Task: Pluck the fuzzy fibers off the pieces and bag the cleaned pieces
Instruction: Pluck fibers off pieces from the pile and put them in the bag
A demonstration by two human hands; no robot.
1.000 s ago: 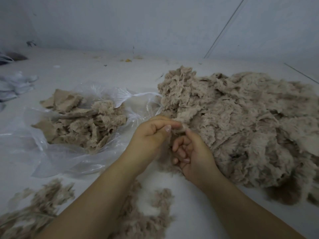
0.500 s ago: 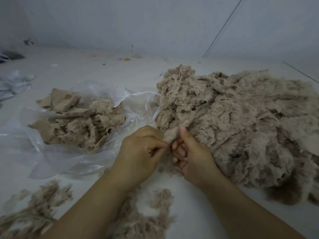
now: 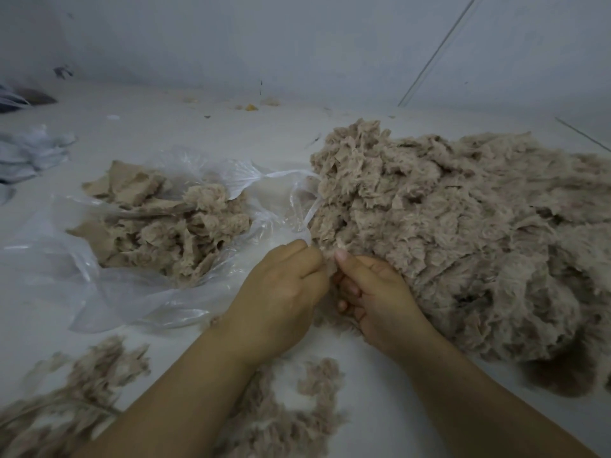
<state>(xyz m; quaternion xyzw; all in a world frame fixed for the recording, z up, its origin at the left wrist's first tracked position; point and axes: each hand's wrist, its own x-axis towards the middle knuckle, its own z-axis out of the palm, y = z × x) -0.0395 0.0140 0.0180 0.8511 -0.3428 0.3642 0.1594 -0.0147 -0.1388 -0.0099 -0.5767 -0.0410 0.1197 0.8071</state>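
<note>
A big heap of fuzzy beige pieces [image 3: 463, 233] fills the right side of the white surface. At its near left edge my left hand [image 3: 281, 292] and my right hand [image 3: 373, 292] meet, both with curled fingers pinching one small fuzzy piece [image 3: 330, 269] between them; most of that piece is hidden by my fingers. Left of the hands lies an open clear plastic bag [image 3: 99, 285] holding cleaned beige pieces [image 3: 165, 226].
Plucked loose fibers [image 3: 76, 391] lie scattered near me at lower left, and more fiber clumps [image 3: 317, 388] sit between my forearms. Crumpled pale bags [image 3: 29, 153] rest at the far left. A grey wall [image 3: 297, 44] rises behind.
My left hand has dropped from above the right hand and closed in beside it at the heap's edge. The right hand has stayed in place, still pinching the piece.
</note>
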